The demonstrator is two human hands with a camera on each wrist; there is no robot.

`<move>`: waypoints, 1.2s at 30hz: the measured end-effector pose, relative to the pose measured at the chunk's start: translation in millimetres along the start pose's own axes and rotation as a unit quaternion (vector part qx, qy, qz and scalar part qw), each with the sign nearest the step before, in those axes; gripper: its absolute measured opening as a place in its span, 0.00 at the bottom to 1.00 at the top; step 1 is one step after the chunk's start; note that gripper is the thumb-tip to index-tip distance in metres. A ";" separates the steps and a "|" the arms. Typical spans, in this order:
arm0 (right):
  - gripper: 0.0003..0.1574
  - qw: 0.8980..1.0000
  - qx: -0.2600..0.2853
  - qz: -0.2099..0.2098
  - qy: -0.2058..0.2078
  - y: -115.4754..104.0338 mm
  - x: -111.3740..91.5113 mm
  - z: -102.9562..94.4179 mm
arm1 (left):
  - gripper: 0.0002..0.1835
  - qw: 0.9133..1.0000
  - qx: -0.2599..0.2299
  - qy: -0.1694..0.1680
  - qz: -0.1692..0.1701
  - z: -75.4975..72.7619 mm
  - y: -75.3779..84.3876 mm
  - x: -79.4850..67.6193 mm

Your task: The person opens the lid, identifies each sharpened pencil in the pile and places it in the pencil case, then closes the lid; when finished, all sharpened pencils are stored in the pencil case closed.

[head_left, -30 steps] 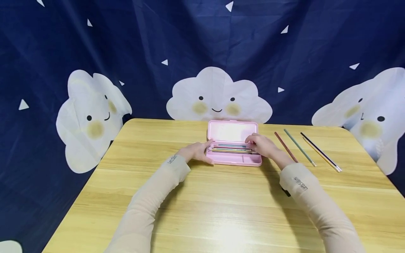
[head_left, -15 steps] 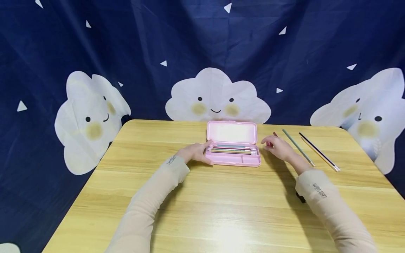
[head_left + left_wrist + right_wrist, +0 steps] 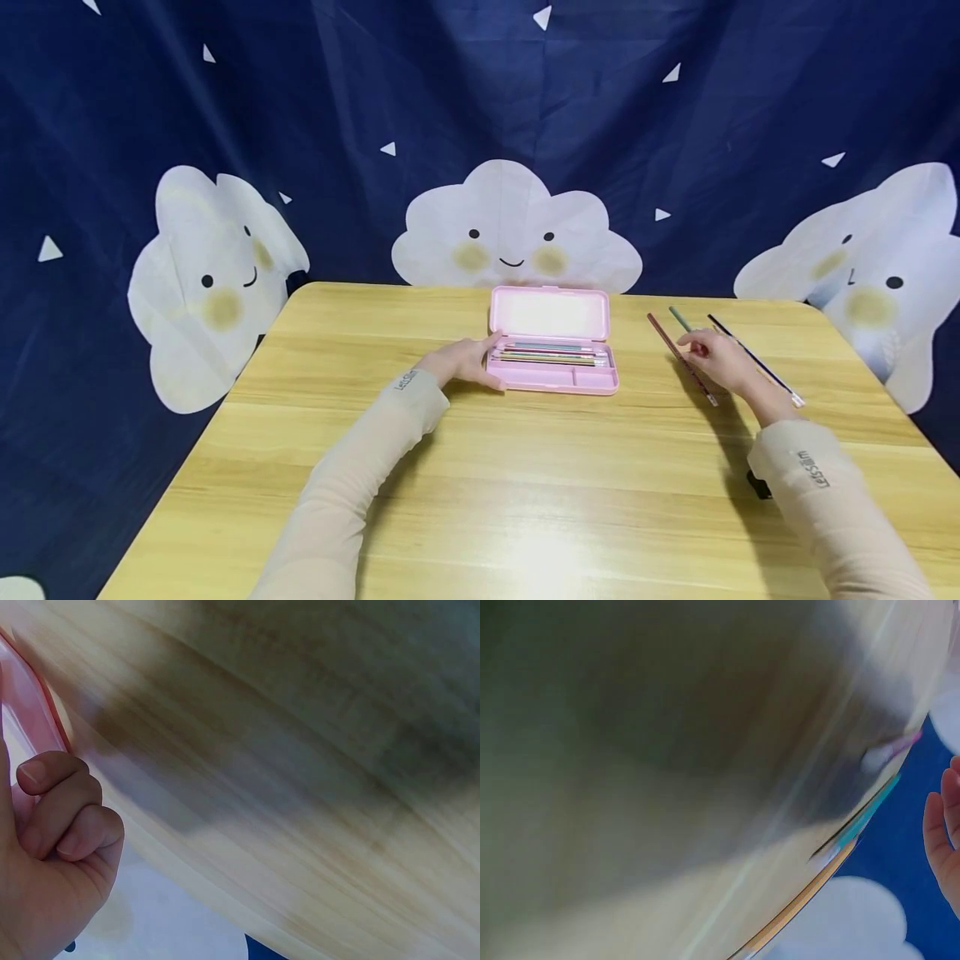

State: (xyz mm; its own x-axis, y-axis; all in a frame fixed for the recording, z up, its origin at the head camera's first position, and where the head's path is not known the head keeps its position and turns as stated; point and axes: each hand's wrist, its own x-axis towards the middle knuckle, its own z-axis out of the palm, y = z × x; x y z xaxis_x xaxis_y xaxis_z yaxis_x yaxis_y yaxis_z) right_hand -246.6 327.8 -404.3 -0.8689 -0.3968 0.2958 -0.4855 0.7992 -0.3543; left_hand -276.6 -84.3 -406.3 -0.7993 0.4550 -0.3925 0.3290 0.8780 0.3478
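Observation:
A pink pencil case [image 3: 532, 380] lies open on the table, with several pencils [image 3: 551, 356] in its long back compartment. My left hand [image 3: 467, 360] holds the case's left end between thumb and index finger; in the left wrist view the other fingers [image 3: 56, 787] are curled. Over the loose pencils at the right is my right hand [image 3: 716, 362], its fingers loosely bent. Left of it lies a red pencil [image 3: 678, 357]. A green pencil [image 3: 679, 317] is mostly hidden beneath the hand, and a dark blue pencil [image 3: 765, 367] lies beyond. In the right wrist view, my fingers [image 3: 936, 832] appear apart from the teal-green pencil [image 3: 862, 816].
The wooden table [image 3: 480, 492] spreads out in front of the case. A navy curtain [image 3: 337, 100] with cloud faces hangs behind the table's back edge. The case's raised lid [image 3: 550, 313] stands toward that edge.
My right hand has left the case's right end and moved right, past the red pencil to above the green one. The left hand keeps its hold on the case.

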 end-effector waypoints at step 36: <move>0.17 0.972 -0.048 0.214 -0.087 55.4 -56.5 -36.0 | 0.59 1.000 -0.009 0.010 0.011 1.9 -1.6 1.5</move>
State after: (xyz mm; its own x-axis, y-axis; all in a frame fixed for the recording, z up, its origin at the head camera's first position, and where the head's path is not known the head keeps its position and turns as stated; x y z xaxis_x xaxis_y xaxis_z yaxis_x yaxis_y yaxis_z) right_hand -221.0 410.7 -408.7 -0.9964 -0.0832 -0.0183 -0.0728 0.9428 -0.3254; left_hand -277.4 -84.7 -409.0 -0.8024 0.4703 -0.3674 0.3371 0.8652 0.3712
